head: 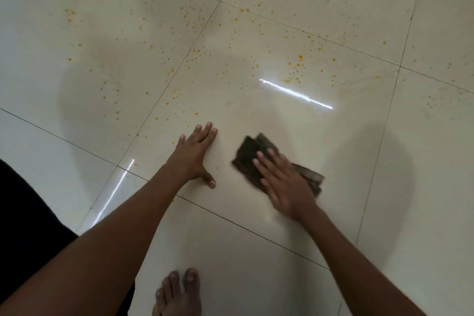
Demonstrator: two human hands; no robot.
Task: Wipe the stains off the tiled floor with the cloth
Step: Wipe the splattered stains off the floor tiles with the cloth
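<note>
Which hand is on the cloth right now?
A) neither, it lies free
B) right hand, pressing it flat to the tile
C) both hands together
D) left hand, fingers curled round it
B: the right hand lies with straight fingers on the dark cloth, pressing it to the tiled floor, while the left hand rests flat on bare tile beside it.

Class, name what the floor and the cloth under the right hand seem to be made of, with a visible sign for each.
Floor: probably glazed ceramic or polished stone tile; glossy light reflections and dark grout lines. Cloth: dark woven fabric, matte, folded in soft layers; blurred, so fibre unclear.
</note>
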